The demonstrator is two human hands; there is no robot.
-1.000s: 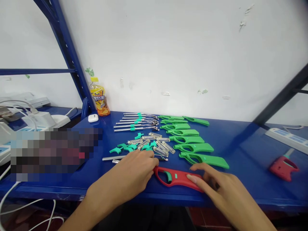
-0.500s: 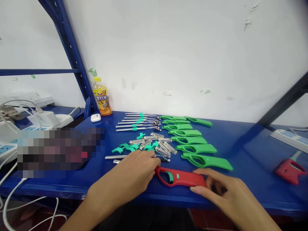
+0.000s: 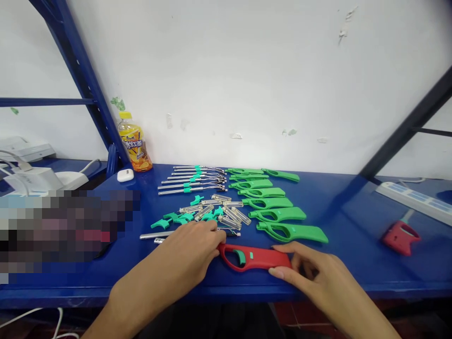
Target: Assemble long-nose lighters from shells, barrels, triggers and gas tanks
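A red lighter handle [image 3: 256,257] with a teal trigger lies near the front edge of the blue table [image 3: 353,221]. My right hand [image 3: 310,273] curls round its right end, thumb and fingers pinching it. My left hand [image 3: 190,252] rests palm down at its left end, fingers bent over a metal tube [image 3: 155,234] that sticks out leftwards. Just behind lie several small clear tubes [image 3: 226,213] and teal trigger pieces [image 3: 169,219].
Several green handle shells [image 3: 278,214] lie in a row behind the red one, with several metal tubes with wires [image 3: 190,179] to their left. An orange drink bottle [image 3: 134,141] and a white earbud case [image 3: 125,175] stand at the back left. A second red handle [image 3: 400,235] and a power strip [image 3: 413,197] are at right.
My right hand has closed in on the red handle's right end, from fingers lying over it to gripping it. The left hand stays where it was; the camera shifted slightly.
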